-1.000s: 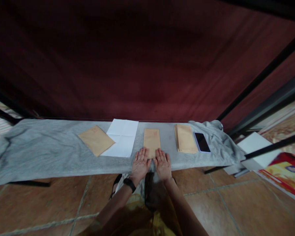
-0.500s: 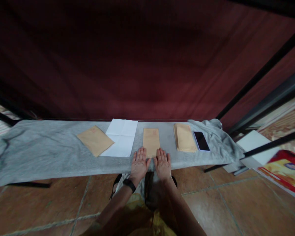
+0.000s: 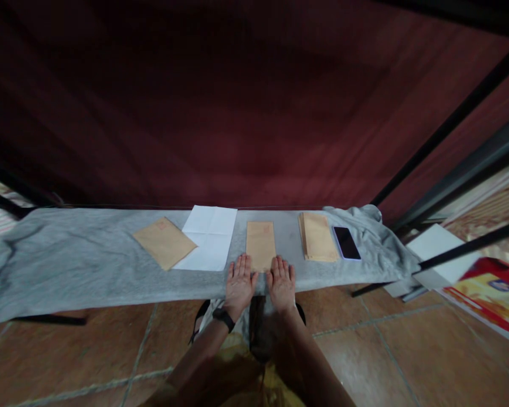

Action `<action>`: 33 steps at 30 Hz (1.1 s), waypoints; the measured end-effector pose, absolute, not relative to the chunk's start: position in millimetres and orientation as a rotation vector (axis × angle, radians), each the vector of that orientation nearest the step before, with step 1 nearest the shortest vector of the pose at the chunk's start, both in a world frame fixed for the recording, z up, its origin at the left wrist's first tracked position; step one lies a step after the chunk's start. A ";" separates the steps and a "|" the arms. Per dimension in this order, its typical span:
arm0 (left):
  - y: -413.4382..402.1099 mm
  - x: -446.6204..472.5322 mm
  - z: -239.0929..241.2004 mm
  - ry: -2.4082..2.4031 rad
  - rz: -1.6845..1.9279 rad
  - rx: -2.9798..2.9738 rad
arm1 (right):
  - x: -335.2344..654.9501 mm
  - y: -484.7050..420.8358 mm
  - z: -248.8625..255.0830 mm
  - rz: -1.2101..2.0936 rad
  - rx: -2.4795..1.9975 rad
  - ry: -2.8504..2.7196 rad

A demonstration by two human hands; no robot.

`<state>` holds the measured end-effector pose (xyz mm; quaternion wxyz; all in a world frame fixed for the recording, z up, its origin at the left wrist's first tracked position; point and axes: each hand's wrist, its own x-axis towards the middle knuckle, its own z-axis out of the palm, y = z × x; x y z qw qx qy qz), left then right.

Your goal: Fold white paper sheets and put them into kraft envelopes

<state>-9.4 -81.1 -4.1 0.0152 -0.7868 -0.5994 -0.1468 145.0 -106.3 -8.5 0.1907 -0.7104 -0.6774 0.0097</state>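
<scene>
Two bare hands lie open, palms down, at the near end of a brown envelope [image 3: 261, 240], and the gap between them has widened slightly over the last second. The thumbs, almost meeting a second ago, now stand apart, so more of the envelope's near edge shows. Taking that envelope as the clock's centre, with 12 pointing away from the person, the left hand [image 3: 239, 285] sits at 7 o'clock and the right hand [image 3: 281, 285] at 5, index fingers over the two near corners. On each hand the four fingers lie straight and close together, with the thumb held away from them; nothing is pinched. My judgement is that this light spread steadies or smooths the envelope, rather than gripping it.

The envelope itself stays flat and nearly straight on the grey cloth [image 3: 89, 260], its small red print at the 12 o'clock end. Around it, the other things keep their places: a white sheet [image 3: 210, 237] with crossed creases at 9 o'clock, a second envelope [image 3: 164, 243] turned askew over that sheet's edge farther out at 9, a stack of envelopes [image 3: 321, 237] at 3, and a phone [image 3: 346, 243] just beyond the stack.
</scene>
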 end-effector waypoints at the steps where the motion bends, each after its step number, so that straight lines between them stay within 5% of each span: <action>1: -81.1 -9.4 -4.5 -1.864 -0.461 -2.449 | 145.3 -106.4 -9.4 0.031 -1.994 -1.896; 33: -57.4 22.5 5.6 -1.640 -0.441 -2.750 | 152.0 -92.2 1.6 0.008 -1.940 -1.918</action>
